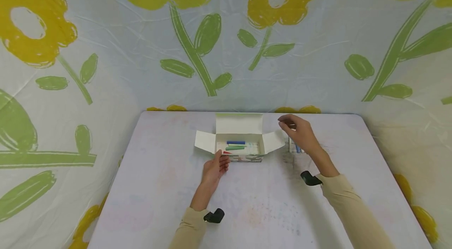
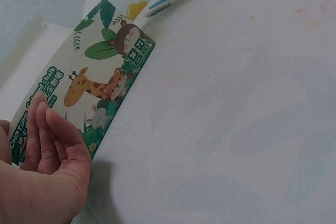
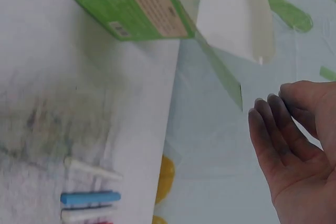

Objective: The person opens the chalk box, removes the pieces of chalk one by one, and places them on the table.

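Note:
An open chalk box (image 1: 246, 158) printed with cartoon animals stands on the table, its flaps spread. Blue, green, pale and red chalk sticks (image 1: 235, 143) lie inside. My left hand (image 1: 213, 168) is at the box's front left corner, thumb up by the rim; in the left wrist view its fairly straight fingers (image 2: 48, 135) lie against the printed front. My right hand (image 1: 299, 131) is raised beyond the right flap, fingers bent loosely, tips darkly smudged, with nothing visible between them. Below it lie loose chalk sticks (image 3: 90, 198), blue, white and red, partly hidden by this hand in the head view.
The white table (image 1: 159, 186) has faint coloured smudges, with dark chalk dust (image 3: 47, 114) near the loose sticks. A flower-printed cloth (image 1: 141, 45) hangs behind and at the sides. The box's back flap (image 1: 239, 123) stands up; side flaps (image 1: 206, 141) stick outward.

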Available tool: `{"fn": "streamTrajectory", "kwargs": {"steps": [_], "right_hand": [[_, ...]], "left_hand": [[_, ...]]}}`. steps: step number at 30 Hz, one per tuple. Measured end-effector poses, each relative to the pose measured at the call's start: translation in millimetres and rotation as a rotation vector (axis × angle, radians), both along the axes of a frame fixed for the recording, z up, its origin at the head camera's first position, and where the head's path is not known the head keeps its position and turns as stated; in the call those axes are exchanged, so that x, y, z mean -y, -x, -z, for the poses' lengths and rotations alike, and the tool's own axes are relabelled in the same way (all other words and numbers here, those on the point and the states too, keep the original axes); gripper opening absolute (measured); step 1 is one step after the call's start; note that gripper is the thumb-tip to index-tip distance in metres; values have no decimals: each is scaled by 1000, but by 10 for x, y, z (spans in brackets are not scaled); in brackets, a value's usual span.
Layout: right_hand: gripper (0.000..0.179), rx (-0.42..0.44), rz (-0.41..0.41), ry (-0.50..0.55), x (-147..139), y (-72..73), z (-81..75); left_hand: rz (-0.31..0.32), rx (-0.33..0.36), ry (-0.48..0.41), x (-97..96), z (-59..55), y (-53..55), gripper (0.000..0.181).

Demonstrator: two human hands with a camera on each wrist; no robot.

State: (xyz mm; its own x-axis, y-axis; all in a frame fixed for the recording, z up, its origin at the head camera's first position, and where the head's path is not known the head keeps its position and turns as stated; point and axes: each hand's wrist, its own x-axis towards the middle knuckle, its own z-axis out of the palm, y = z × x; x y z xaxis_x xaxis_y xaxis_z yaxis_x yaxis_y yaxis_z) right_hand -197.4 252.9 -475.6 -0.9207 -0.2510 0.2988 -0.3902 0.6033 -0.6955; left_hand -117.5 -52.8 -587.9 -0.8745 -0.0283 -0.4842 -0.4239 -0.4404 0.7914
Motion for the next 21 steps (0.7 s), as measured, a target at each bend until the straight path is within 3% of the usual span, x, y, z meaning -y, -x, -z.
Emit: {"fn": "streamTrajectory", "kwargs": {"steps": [9, 21], "right_hand": [[19, 28, -83, 43, 384, 58, 65], [23, 138, -201, 1, 774, 20, 272]], "left_hand": [[-3, 2, 0, 2, -16, -1, 52], [-8, -15, 4, -1, 16, -16, 53]]}}
